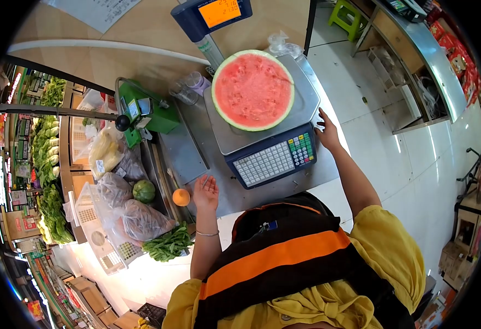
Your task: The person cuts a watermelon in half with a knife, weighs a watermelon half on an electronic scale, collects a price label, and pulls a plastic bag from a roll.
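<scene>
Cut watermelon (253, 90) rests flesh-up, keeping pulp off the scale (306, 100); left hand (206, 193) open, palm-up, right hand (327, 131) spread beside it.

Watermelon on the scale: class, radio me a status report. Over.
Left hand open, palm up, beside orange. Right hand open, by scale's right edge. Watermelon on scale, cut face up. Nothing lying on its cut face.

A printed sheet (100, 10) and an orange display (219, 13) run off the top edge. From here, the keypad (270, 163) lettering is too small to read. A cut watermelon (253, 90) hides part of the weighing plate (229, 137).
</scene>
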Action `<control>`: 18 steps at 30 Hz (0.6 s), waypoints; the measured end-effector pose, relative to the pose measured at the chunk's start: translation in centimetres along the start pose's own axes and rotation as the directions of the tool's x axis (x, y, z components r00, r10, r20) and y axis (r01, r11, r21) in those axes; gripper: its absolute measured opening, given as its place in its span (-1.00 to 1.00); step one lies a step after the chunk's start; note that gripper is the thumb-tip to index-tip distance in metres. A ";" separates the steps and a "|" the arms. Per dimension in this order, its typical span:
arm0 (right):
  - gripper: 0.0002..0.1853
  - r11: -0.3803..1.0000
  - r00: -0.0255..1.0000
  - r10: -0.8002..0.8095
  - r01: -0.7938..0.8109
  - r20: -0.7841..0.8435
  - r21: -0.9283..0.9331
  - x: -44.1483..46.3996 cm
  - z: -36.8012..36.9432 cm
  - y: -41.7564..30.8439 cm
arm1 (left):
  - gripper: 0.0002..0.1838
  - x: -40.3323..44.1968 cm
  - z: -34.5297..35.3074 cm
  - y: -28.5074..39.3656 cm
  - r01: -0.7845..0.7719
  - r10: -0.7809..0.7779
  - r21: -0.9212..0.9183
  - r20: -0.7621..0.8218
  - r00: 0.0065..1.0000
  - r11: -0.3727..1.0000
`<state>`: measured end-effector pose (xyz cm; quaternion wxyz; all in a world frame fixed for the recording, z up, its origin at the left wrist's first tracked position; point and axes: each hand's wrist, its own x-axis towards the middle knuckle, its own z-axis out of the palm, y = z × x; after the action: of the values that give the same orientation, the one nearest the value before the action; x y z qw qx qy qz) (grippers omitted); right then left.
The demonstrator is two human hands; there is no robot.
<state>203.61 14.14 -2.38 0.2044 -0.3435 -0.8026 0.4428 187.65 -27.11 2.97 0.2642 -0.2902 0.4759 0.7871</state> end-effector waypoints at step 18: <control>-0.85 0.813 0.887 0.283 -0.020 -0.364 0.582 4.4 -5.5 -3.1 | -0.52 0.3 7.6 2.2 -0.224 0.107 0.206 0.462 0.880 0.953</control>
<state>202.94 19.39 3.30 0.4332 -0.4221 -0.5386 0.5866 184.37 -21.04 6.92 0.3322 -0.0241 0.5224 0.7849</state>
